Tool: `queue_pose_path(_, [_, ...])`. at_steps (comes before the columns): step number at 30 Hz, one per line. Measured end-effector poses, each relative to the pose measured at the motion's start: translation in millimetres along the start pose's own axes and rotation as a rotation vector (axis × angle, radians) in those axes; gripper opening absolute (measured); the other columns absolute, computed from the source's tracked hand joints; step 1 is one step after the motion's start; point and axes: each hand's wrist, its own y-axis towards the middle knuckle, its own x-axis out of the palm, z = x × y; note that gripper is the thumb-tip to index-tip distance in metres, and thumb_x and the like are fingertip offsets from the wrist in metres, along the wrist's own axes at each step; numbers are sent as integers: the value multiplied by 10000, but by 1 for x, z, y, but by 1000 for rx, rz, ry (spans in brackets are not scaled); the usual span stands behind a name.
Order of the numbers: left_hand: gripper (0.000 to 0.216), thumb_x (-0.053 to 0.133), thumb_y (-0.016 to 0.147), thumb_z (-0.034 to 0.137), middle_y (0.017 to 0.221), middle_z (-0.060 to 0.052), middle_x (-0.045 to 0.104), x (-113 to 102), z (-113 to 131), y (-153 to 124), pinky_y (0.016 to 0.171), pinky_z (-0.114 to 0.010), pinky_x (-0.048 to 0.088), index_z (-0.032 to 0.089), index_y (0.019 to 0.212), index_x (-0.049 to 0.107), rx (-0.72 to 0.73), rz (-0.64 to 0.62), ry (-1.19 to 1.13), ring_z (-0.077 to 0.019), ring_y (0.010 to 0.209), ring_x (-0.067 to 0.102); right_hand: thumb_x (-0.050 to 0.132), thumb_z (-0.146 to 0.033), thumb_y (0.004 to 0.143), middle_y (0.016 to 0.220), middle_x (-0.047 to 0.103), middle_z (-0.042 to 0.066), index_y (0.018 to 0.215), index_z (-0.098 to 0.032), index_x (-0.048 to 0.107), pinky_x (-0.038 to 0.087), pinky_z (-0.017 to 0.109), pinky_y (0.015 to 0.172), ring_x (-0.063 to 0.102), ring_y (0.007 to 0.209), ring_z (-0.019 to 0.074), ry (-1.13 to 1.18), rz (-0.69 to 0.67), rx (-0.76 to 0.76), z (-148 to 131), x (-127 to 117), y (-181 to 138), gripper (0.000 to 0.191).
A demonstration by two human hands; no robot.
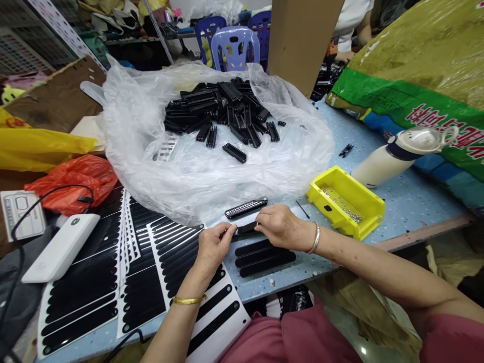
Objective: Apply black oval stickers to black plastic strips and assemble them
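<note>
A slim, flat black strip (246,229) is held a little in from the near edge of the blue, white-speckled table (406,204), roughly midway along that edge. It looks smooth and dark, with a pale glint along its upper side near the right end. The left hand (216,247), with a gold-coloured bangle at the wrist, has its grip narrowed to a pinch of thumb and fingertips on the strip's left end. The right hand (279,227), wearing a silver-coloured bangle, pinches the other end in an equally narrow grip.

Just beyond the strip, farther from the near edge, lies a long black piece with rounded ends and a pale lattice pattern (245,207). On the near-edge side lie dark, round-ended bars (262,258) side by side. White sheets bearing rows of black round-ended strips (174,247) spread toward the table's near left corner; the left forearm covers part of them.

Both ends of the strip are hidden by fingers, so its full outline cannot be made out, nor whether it is one layer or several. The right hand's curled fingers are partly concealed behind its back. The strip's underside is out of sight.
</note>
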Motion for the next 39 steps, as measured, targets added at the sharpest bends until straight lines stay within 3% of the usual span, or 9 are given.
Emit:
queue_pose_path(5, [309, 557, 820, 443, 435, 55, 464, 0, -3, 0, 482, -211, 369, 206, 672, 688, 5, -7, 0, -115, 438, 472, 682, -202, 853, 796, 728, 83, 823, -128, 719, 448, 268, 662, 651, 727, 183, 170, -74, 137, 12, 12, -9, 88])
queue_pose_path(12, [294, 577, 808, 444, 435, 55, 465, 1, -4, 0, 452, -209, 362, 209, 671, 687, -29, -12, -50, -116, 427, 474, 752, -240, 799, 825, 762, 54, 897, -163, 774, 513, 249, 709, 693, 762, 168, 498, -14, 343, 23, 26, -16, 127])
queue_pose_path(16, [299, 585, 809, 448, 447, 53, 467, 2, -6, 1, 444, -208, 362, 205, 669, 688, -32, -10, -46, -111, 423, 472, 765, -243, 785, 812, 757, 46, 900, -165, 781, 524, 249, 705, 687, 741, 159, 633, 25, 366, 27, 29, -21, 140])
queue_pose_path(29, [317, 601, 794, 476, 468, 46, 486, 2, -8, 1, 437, -212, 362, 197, 697, 715, -76, -20, -59, -110, 427, 474, 693, -235, 862, 891, 753, 98, 1014, -129, 748, 550, 290, 753, 692, 802, 178, 520, 113, 193, 26, 32, -29, 193])
queue_pose_path(35, [332, 600, 791, 488, 461, 44, 483, 1, -8, 2, 446, -219, 364, 192, 707, 724, -78, -20, -54, -114, 431, 472, 673, -257, 875, 944, 758, 87, 1049, -160, 739, 549, 297, 790, 701, 860, 189, 507, 120, 239, 23, 35, -31, 210])
queue_pose_path(39, [331, 603, 784, 484, 455, 46, 476, 1, -7, 2, 458, -225, 361, 189, 691, 721, -69, -18, -49, -114, 428, 464, 685, -291, 851, 960, 759, 75, 1036, -175, 740, 560, 290, 754, 709, 810, 186, 550, 197, 347, 24, 31, -38, 226])
